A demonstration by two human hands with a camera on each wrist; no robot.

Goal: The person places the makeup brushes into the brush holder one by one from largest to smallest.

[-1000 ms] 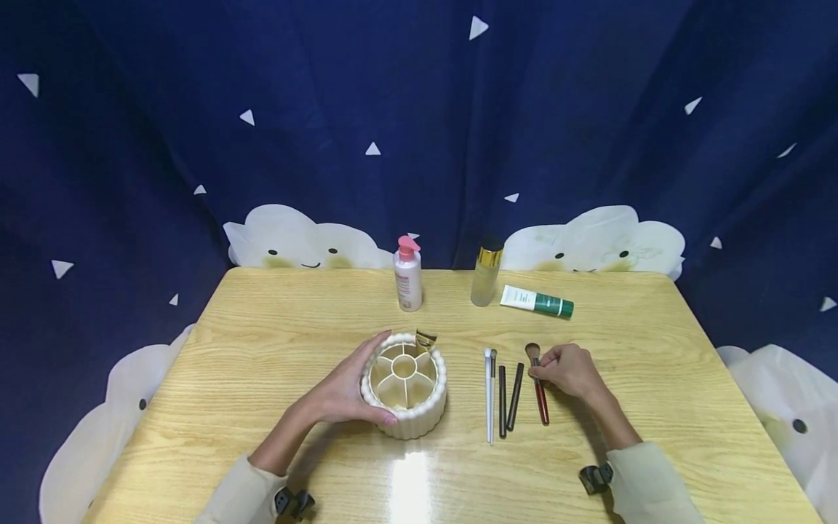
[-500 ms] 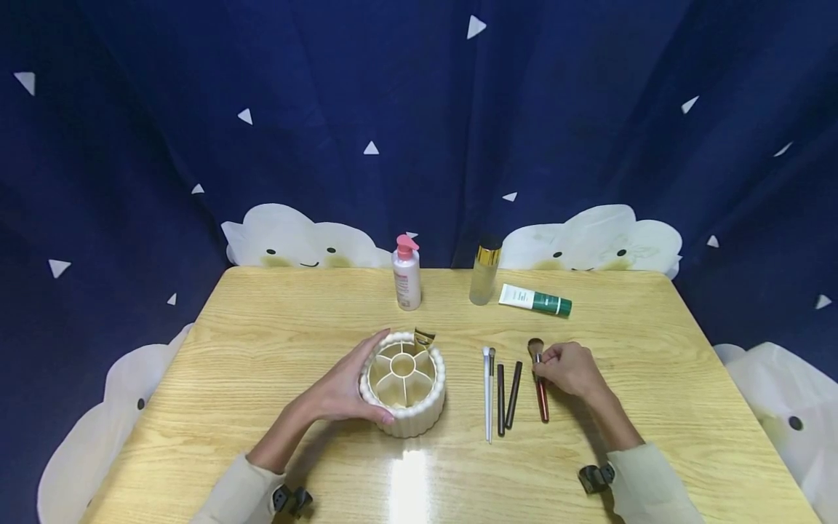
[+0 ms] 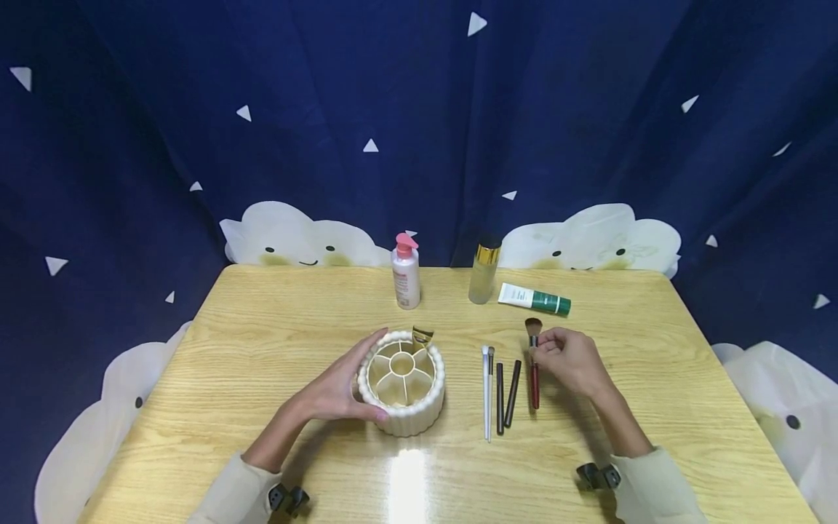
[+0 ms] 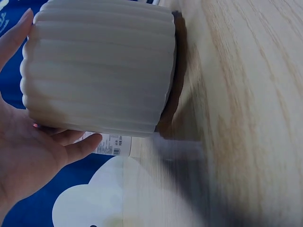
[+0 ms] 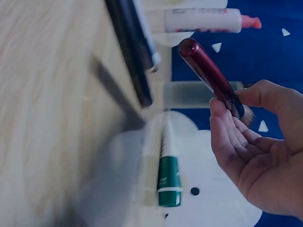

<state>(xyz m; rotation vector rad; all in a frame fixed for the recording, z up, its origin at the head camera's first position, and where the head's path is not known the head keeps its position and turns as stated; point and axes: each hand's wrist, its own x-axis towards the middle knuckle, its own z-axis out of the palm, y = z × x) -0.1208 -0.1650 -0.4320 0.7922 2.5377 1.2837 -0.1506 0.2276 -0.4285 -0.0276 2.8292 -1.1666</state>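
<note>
The left hand (image 3: 339,387) curves round the left side of a cream ribbed round organizer (image 3: 411,421), thumb at the front and fingers behind; the left wrist view shows its ribbed wall (image 4: 99,66) close up. Seen from above, the organizer has a central ring and several compartments, with a small gold item (image 3: 422,338) at its back rim. The right hand (image 3: 576,362) pinches a red-handled makeup brush (image 3: 535,386) near its ferrule, bristles pointing away. In the right wrist view the brush handle (image 5: 208,68) hangs clear of the table, between thumb and fingers.
Left of the right hand lie two dark pencils (image 3: 500,399) (image 3: 513,394) and two slender light-handled brushes (image 3: 487,393). Farther back stand a pink-topped pump bottle (image 3: 406,280) and a gold-capped bottle (image 3: 483,276); a white and green tube (image 3: 533,299) lies beside them.
The right hand has lifted the red-handled brush, which moved slightly away from the person and turned more upright in the head view. The left hand has stayed on the organizer.
</note>
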